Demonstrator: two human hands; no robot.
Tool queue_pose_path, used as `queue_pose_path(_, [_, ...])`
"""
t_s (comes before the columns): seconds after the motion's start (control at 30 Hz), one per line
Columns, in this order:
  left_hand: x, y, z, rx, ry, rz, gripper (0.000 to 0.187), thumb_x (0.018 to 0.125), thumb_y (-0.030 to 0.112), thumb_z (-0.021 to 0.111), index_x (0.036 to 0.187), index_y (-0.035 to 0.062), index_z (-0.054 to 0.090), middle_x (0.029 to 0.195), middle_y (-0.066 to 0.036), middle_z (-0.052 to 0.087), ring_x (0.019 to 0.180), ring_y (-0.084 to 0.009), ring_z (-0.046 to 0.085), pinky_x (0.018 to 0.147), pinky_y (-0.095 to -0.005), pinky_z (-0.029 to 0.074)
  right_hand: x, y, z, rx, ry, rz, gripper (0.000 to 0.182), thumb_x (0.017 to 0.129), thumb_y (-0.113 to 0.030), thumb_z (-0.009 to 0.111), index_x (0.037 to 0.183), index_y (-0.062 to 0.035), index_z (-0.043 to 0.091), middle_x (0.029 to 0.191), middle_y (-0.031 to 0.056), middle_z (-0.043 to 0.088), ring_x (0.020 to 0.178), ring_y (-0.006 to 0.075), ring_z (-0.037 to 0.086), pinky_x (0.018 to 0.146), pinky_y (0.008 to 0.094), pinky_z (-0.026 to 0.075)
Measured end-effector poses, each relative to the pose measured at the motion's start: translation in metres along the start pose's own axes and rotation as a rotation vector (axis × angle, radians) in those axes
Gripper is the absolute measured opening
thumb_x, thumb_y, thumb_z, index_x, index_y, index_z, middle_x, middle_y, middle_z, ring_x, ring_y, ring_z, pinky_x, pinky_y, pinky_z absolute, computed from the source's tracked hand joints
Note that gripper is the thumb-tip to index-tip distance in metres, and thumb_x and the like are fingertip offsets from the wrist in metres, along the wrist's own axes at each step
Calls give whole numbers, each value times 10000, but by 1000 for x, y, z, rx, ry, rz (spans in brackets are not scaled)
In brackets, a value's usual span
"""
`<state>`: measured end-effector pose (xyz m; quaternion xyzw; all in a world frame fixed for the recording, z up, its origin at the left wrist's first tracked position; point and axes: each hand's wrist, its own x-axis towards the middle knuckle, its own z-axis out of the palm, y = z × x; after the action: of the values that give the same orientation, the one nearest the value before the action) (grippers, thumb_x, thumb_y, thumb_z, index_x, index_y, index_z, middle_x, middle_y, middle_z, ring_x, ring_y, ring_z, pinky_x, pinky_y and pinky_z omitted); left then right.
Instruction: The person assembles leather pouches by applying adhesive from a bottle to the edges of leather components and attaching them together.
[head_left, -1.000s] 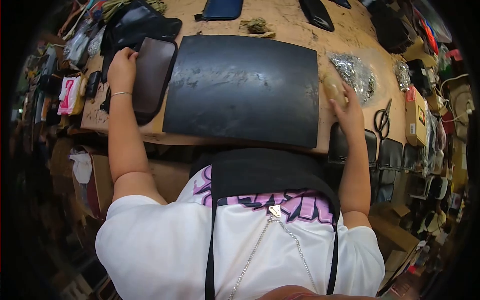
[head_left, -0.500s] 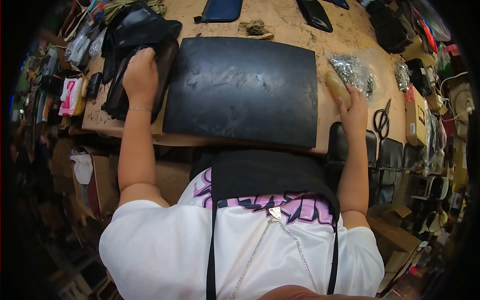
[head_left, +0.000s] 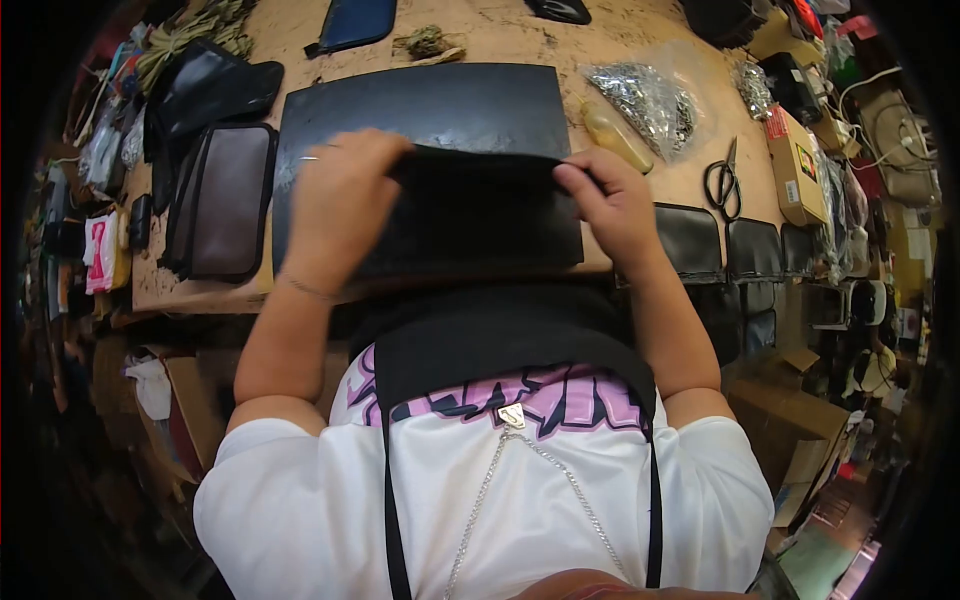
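The left hand (head_left: 345,205) and the right hand (head_left: 615,205) are both holding a black piece (head_left: 485,175). It is hanging between them over the big black board (head_left: 430,95), which is lying on the table (head_left: 500,30). The left hand is gripping one end, though it is looking blurry and its fingertips are hiding. The right hand is pinching the top corner at the other end. The piece is blending into the dark board, so I cannot tell if the two are touching.

The piece is looking thin and light, and I think it is more soft than stiff. It may be a bit slippery, but it is not looking easy to break. The two top corners are seeming like good spots for holding it flat.

A brown pouch (head_left: 235,200) is lying left of the board, and a yellow thing (head_left: 612,135) is lying just beside the right hand.
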<state>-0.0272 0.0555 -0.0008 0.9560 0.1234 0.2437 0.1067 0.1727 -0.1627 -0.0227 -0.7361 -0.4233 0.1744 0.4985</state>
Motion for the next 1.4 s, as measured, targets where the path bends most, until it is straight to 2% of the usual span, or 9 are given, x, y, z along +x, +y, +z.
queue_pose_path(0.3, [48, -45, 50, -864, -105, -359, 507, 1003, 348, 585, 1429, 98, 471, 1347, -24, 570, 1066, -115, 551, 872, -248, 464, -34, -16, 15, 858, -313, 514, 136, 990, -184, 573, 1041, -89, 489, 836, 52, 575, 655, 227, 703, 549, 321, 583])
queue_pose_path(0.4, [66, -21, 83, -853, -71, -481, 571, 999, 439, 559, 1454, 112, 449, 1372, -21, 552, 1096, -124, 547, 883, -265, 460, -45, -5, 39, 662, -375, 399, 155, 968, -183, 595, 1014, -57, 517, 917, 72, 596, 690, 191, 677, 612, 299, 560])
queue_pose_path(0.47, [78, -17, 95, -894, -121, -425, 586, 986, 464, 567, 1445, 112, 474, 1312, -24, 596, 1136, -134, 539, 902, -268, 447, -47, 6, 47, 65, -271, -306, 152, 934, -174, 618, 949, -44, 543, 1044, 121, 570, 797, 212, 633, 735, 326, 524])
queue_pose_path(0.53, [90, -14, 97, -926, -236, -335, 543, 990, 440, 570, 1419, 112, 514, 1269, -30, 622, 1138, -126, 532, 901, -266, 445, -55, -22, 38, 258, -453, 11, 136, 928, -127, 631, 933, -25, 542, 1153, 131, 505, 898, 191, 549, 790, 304, 439])
queue_pose_path(0.7, [100, -9, 108, -804, -306, -160, 303, 989, 272, 601, 1171, 37, 661, 1063, -7, 662, 983, -76, 571, 894, -219, 424, -39, -17, 18, 40, -341, -294, 86, 880, -71, 627, 847, -14, 571, 1542, 177, 354, 1229, 307, 535, 1049, 412, 438])
queue_pose_path(0.8, [99, -6, 88, -1188, 85, -120, 260, 993, 280, 603, 1073, 47, 687, 910, 19, 639, 860, -94, 608, 810, -240, 489, -26, -20, 5, 155, -306, -343, 56, 901, -81, 621, 879, -33, 601, 1514, 191, 380, 1214, 246, 548, 1026, 393, 451])
queue_pose_path(0.87, [102, -3, 57, -967, -123, -98, 524, 1066, 417, 367, 1303, -1, 574, 1193, -117, 647, 1115, -196, 592, 989, -331, 452, -22, -27, 8, 254, -174, -185, 159, 897, -134, 680, 992, -40, 595, 1386, 155, 474, 1093, 230, 602, 910, 345, 484])
queue_pose_path(1.2, [68, -38, 15, -529, -284, 263, 310, 1018, 282, 550, 1251, 123, 678, 1059, -86, 652, 968, -147, 581, 916, -286, 455, -3, -32, 57, 190, -326, 35, 474, 870, -107, 717, 1280, -68, 483, 928, 59, 625, 794, 116, 609, 687, 233, 482])
queue_pose_path(1.4, [60, -16, 11, -990, -274, -211, 284, 999, 303, 585, 1079, 75, 734, 722, 12, 616, 630, -81, 527, 585, -244, 453, 7, -35, 74, 270, -260, -93, 387, 869, -13, 589, 1223, -40, 433, 865, 63, 607, 761, 116, 598, 706, 251, 496])
